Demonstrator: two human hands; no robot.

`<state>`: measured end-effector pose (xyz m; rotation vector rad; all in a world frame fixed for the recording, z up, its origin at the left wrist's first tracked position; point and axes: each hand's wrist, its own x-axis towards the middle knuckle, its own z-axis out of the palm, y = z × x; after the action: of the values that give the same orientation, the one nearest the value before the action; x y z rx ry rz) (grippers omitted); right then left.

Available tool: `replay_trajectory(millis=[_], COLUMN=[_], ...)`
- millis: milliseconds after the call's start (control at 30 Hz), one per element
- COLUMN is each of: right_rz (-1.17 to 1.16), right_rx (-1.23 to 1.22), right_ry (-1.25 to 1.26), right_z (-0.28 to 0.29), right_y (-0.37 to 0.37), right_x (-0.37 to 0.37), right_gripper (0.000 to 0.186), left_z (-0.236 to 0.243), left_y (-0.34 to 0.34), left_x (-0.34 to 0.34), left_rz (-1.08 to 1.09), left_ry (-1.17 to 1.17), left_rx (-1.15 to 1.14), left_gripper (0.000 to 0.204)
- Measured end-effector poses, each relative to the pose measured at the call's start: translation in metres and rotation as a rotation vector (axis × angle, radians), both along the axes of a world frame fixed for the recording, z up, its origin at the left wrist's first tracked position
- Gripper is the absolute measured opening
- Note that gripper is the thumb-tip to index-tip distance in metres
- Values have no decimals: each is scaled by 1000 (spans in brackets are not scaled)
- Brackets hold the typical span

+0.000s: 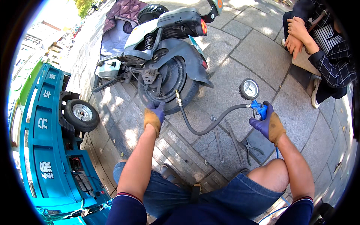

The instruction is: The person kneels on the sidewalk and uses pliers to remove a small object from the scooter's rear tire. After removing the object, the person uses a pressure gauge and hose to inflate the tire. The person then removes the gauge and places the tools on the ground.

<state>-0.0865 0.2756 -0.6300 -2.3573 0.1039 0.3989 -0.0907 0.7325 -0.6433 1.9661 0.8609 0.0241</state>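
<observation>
An electric scooter [150,33] lies tipped in front of me, its rear wheel [168,78] toward me. My left hand [154,114], in a purple and tan work glove, grips the near edge of the rear tyre [191,93]; some fingertips are hidden there. In my right hand [270,123], gloved alike, is a blue tyre inflator [260,110], my fingers closed around its handle. A round black-rimmed pressure gauge [249,89] stands on top of it. Its dark hose [202,133] curves across to a brass-coloured chuck [178,98] at the wheel's valve.
Two tyre levers [217,138] and pliers [249,150] lie on the paving [240,45] between my knees and the scooter. A blue cargo vehicle [48,123] with a wheel [80,115] stands at left. Another person [330,48] sits at upper right, hands crossed.
</observation>
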Motion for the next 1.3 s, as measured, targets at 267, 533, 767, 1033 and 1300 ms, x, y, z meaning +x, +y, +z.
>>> replay_trajectory(millis=[267,533,767,1033,1300], right_rz=[-52,-66,-43,-80,-44], right_rx=[23,16,-61,39,26], right_ry=[24,-20,-41,-9,-105], right_z=[1,-4,-12,-14,-40], right_y=[11,4,-1,16,-3], right_x=[2,1,-4,-3,-4], right_gripper=[87,84,80,77,65], left_z=[-49,-67,-106,-69,-73], left_y=[35,54,55,42,44], left_x=[-9,35,44,30,36], left_rz=[118,647,608,608,614], left_ry=[63,141,-38,30,49], left_rx=[191,-703,-505,-213,-303], left_gripper=[52,76,102,100,106])
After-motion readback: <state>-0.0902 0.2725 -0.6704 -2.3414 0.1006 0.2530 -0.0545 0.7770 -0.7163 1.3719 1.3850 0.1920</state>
